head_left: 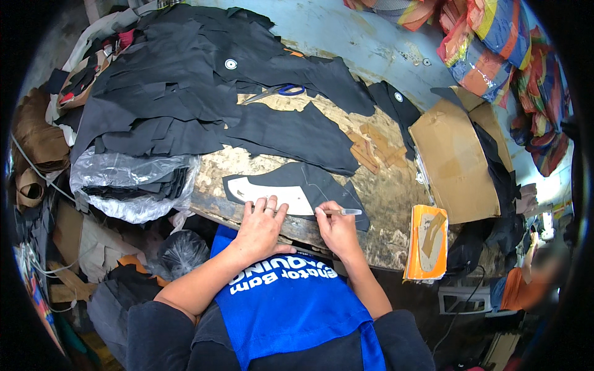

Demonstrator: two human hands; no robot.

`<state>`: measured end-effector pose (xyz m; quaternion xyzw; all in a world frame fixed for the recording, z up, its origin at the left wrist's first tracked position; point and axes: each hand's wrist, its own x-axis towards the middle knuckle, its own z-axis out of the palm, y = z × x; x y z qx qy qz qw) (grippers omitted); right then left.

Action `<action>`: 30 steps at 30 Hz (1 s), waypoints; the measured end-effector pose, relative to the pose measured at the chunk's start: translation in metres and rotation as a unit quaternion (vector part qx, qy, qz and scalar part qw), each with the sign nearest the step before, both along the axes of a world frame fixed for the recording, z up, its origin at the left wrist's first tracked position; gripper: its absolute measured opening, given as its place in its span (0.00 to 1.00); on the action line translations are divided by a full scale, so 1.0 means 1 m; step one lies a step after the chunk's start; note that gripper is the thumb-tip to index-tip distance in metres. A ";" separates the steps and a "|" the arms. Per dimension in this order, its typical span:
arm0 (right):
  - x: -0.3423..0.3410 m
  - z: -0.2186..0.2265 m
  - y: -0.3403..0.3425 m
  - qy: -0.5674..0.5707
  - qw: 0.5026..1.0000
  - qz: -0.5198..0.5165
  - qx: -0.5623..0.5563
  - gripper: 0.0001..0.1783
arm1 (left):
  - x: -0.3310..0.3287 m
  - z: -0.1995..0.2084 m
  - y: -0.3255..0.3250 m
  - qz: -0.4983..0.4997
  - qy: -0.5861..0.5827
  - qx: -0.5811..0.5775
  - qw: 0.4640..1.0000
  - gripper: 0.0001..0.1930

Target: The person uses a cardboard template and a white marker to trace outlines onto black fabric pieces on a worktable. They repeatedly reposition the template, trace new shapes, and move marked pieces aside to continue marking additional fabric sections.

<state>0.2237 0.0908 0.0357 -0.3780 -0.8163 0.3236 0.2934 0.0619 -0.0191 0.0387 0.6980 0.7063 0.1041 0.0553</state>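
Note:
A white curved pattern piece lies flat on a dark leather-like sheet at the near edge of the worn wooden table. Pressing the pattern down, my left hand has its fingers stretched out and spread. My right hand is closed around a slim pen, whose tip points at the pattern's right end. Thin pale lines are drawn on the dark sheet to the right of the pattern. Whether the pen tip touches the sheet I cannot tell.
Dark sheets are piled across the table's left and back. Blue-handled scissors lie behind my hands. Brown pattern pieces, an orange-edged pad and a cardboard box stand to the right. A clear plastic bag holds dark pieces at left.

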 end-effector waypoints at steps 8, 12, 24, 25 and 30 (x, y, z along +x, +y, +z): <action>-0.009 -0.001 -0.010 0.030 0.997 0.048 0.047 0.04 | -0.001 -0.001 -0.001 -0.004 -0.016 0.002 1.000 0.48; -0.021 -0.004 -0.015 0.054 0.994 0.082 0.050 0.03 | -0.001 -0.001 -0.001 -0.005 -0.021 0.005 1.000 0.48; 0.000 -0.039 0.004 0.301 0.932 -0.066 -0.192 0.09 | -0.071 -0.008 0.007 0.159 -0.048 0.074 0.983 0.39; 0.000 -0.041 0.003 0.312 0.923 -0.081 -0.209 0.09 | -0.081 -0.011 0.003 0.188 -0.059 0.090 0.976 0.38; -0.013 -0.039 -0.006 0.212 0.973 -0.030 -0.087 0.04 | -0.092 -0.035 -0.004 0.337 -0.154 0.231 0.900 0.21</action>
